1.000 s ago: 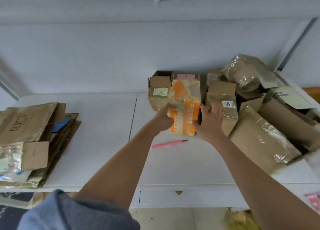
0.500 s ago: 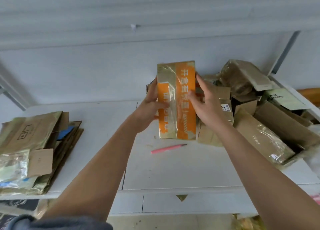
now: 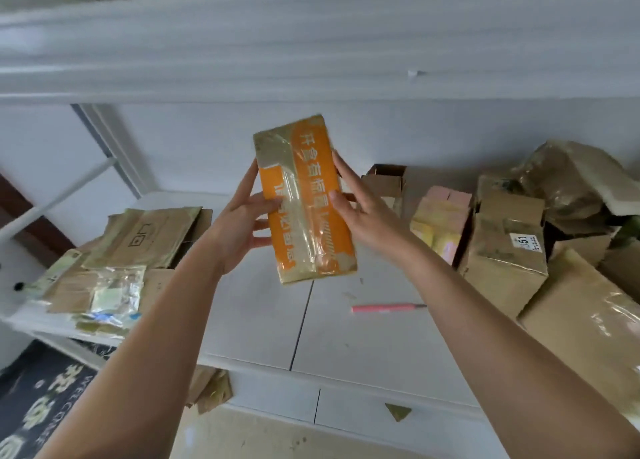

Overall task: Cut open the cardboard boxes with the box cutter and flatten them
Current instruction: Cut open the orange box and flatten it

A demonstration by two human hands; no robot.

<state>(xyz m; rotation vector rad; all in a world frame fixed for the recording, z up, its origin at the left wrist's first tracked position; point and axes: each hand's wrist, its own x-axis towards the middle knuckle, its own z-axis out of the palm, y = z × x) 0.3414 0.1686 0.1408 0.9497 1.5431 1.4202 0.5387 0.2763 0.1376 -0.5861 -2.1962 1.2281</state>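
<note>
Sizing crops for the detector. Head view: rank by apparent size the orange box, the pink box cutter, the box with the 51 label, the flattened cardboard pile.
1. flattened cardboard pile, widest spread.
2-3. orange box and box with the 51 label look similar. The orange one is held up nearer the camera by both hands, so I will not rank them.
4. pink box cutter, clearly smallest.

L hand (image 3: 242, 223) & R hand (image 3: 363, 212) raised, arms outstretched, both gripping.
</note>
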